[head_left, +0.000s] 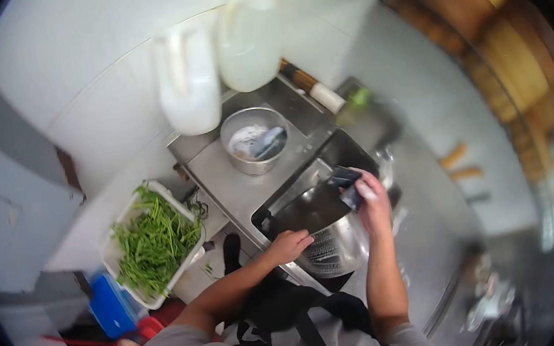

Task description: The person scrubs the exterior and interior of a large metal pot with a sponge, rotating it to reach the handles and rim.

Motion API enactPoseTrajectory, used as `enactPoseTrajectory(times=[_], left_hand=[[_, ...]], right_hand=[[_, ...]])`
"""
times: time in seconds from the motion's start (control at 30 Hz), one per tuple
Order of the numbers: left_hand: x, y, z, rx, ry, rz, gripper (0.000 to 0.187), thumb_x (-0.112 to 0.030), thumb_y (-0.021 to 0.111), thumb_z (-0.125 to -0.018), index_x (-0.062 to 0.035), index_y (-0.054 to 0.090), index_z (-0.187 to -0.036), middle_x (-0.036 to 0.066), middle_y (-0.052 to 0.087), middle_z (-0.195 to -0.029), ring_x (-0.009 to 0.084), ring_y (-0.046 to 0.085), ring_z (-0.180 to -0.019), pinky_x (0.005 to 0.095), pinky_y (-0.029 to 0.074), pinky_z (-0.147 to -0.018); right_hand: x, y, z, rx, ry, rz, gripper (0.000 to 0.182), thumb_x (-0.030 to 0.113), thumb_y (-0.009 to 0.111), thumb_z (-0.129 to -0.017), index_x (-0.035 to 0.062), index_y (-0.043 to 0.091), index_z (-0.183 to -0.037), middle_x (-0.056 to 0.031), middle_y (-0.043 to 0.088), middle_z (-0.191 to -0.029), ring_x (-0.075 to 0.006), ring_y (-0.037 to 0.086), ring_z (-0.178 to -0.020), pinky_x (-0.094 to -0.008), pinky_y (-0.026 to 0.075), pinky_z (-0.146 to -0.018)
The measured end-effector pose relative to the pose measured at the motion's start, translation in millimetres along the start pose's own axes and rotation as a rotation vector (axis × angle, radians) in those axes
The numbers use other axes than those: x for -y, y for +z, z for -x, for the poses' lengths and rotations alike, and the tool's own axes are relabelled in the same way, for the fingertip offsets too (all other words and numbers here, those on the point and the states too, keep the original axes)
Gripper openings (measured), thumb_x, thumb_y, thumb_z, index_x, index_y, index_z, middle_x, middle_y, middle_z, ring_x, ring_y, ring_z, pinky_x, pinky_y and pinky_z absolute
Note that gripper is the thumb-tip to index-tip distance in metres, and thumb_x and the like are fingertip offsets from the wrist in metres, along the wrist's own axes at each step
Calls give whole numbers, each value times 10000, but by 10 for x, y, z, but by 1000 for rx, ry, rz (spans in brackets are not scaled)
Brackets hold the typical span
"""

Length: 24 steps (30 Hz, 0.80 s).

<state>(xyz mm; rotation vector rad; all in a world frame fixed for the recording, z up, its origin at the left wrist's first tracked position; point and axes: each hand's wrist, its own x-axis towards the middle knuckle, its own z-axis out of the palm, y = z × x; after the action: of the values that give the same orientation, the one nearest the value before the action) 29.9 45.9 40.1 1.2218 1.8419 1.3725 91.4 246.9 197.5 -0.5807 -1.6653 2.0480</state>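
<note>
Over the sink (274, 208), my left hand (289, 246) is closed on the near rim of a shiny metal colander (345, 243), which sits tilted in the basin. Rows of small holes or dimples show on its side. My right hand (374, 198) is closed around a dark scrubbing pad (346, 178) at the colander's right side, with whitish foam on the fingers. Behind the sink, a round steel pot (253, 169) stands on the metal counter. Inside it are white suds and a grey-blue cloth or pad (268, 143).
Two white plastic jugs (188, 81) (248, 44) stand at the back wall. On the left, a white crate (176, 205) holds leafy greens (155, 243), near a blue container (112, 305). Bamboo steamers (507, 47) are stacked on a shelf at upper right.
</note>
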Motion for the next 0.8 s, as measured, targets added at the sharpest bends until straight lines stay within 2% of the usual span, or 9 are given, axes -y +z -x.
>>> enactPoseTrajectory(times=[0.1,0.17,0.27,0.33,0.37,0.43,0.47,0.63,0.8], left_hand=[[45,-27,104,-4,-11,12,356,-370,509,-969,-46,543,-822,206,606,-734,439,605,-766,504,469,-654],[86,-73,154,71,-69,-3,371,-399,475,-983,-64,551,-846,208,620,-760,439,611,-816,520,477,-704],[187,-56,156,135,-25,34,386,-412,450,-997,-60,570,-894,204,635,-841,432,610,-871,511,480,-750],[188,-34,169,104,1,78,398,-428,446,-995,-62,566,-894,195,638,-845,427,610,-873,520,478,-744],[187,-49,170,118,4,67,403,-427,443,-996,-59,568,-890,197,638,-842,429,609,-865,525,474,-738],[220,-52,154,116,0,60,408,-426,440,-998,-56,569,-885,199,638,-838,431,608,-857,529,471,-732],[243,-44,152,136,3,61,410,-429,440,-997,-56,572,-886,203,636,-837,431,607,-855,531,469,-731],[290,-59,120,207,42,61,413,-435,439,-995,-60,580,-893,215,632,-830,437,605,-850,533,467,-734],[293,-33,140,134,43,52,383,-415,491,-978,-55,591,-890,219,630,-800,444,607,-826,535,479,-721]], right_hand=[[24,748,-605,204,-119,383,313,161,634,-894,5,652,-1165,-23,679,-1035,-104,597,-914,-256,464,-823],[-161,1220,-1061,301,-135,441,291,169,648,-894,35,665,-1151,-48,684,-998,-111,592,-879,-257,464,-810],[-578,1725,-1730,350,-142,783,295,189,646,-882,57,675,-1145,-109,701,-1020,-182,652,-904,-307,495,-822],[-895,1911,-1988,346,-298,1252,331,235,638,-856,84,683,-1147,-162,685,-1101,-285,669,-1002,-376,511,-879],[-987,1963,-2028,365,-298,1260,331,235,638,-856,84,683,-1147,-162,685,-1101,-285,669,-1002,-376,511,-879],[-1117,2067,-2064,555,28,1700,365,258,614,-831,83,684,-1144,-153,656,-1189,-319,630,-1096,-431,503,-934],[-1336,2021,-2164,620,4,1841,365,254,598,-827,79,683,-1136,-166,651,-1198,-313,633,-1105,-417,508,-942],[-1264,2162,-2071,646,97,1938,354,213,620,-819,76,670,-1142,-213,636,-1199,-350,625,-1108,-410,509,-947],[-879,1806,-1936,527,-92,1412,290,140,652,-820,100,691,-1105,-207,683,-1014,-366,639,-1024,-421,510,-883]])
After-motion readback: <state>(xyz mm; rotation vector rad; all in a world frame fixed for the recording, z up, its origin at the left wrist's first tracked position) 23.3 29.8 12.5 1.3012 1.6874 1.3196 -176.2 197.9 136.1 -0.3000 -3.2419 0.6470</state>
